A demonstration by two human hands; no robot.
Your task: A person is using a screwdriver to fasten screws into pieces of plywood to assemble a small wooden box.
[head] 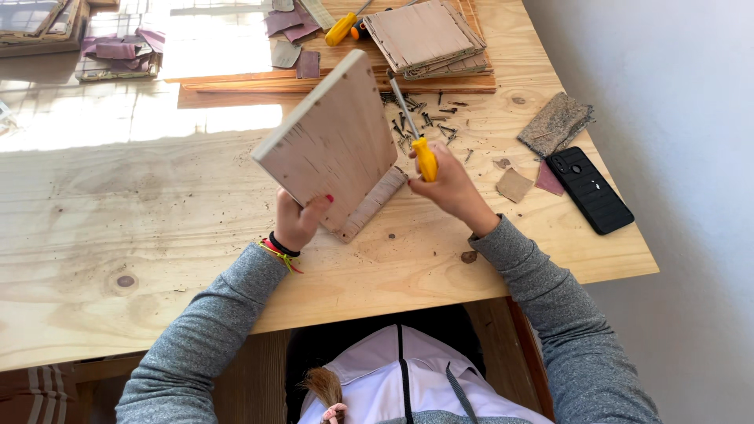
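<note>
Plywood table, pale, sunlit at upper left of the frame. Black phone face down at right edge. Piece of rough brown sandpaper above it; two small scraps just beside the phone. Loose dark screws scattered upper centre. Stack of thin wooden squares at top. Second yellow-handled screwdriver lying left of the stack. Purple fabric pieces at upper left.

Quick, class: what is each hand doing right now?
Left hand: closed, holding the wooden board.
Right hand: closed, holding the yellow-handled screwdriver.
</note>
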